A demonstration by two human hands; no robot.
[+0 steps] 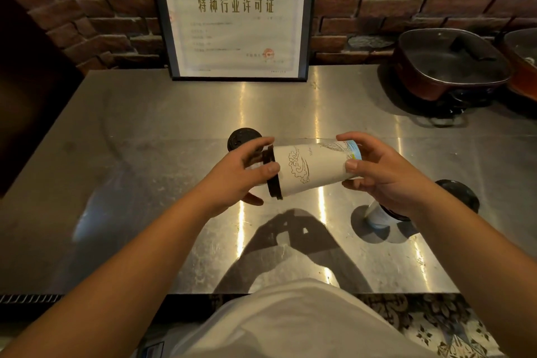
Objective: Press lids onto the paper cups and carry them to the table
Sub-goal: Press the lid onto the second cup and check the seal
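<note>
I hold a white paper cup (313, 167) with a cloud drawing sideways above the steel counter (145, 131). A black lid (273, 176) sits on its wide mouth, which points left. My left hand (239, 176) grips the lid end and my right hand (377, 171) grips the cup's base. A second cup (377, 213) with a black lid (462, 192) stands on the counter below my right wrist, partly hidden by it. Another black lid (242, 138) shows behind my left hand; what it rests on is hidden.
A framed certificate (235, 14) leans against the brick wall at the back. A lidded dark red electric pot (447, 67) stands at the back right, with another pot (523, 64) at the right edge. The counter's front edge runs just before my body.
</note>
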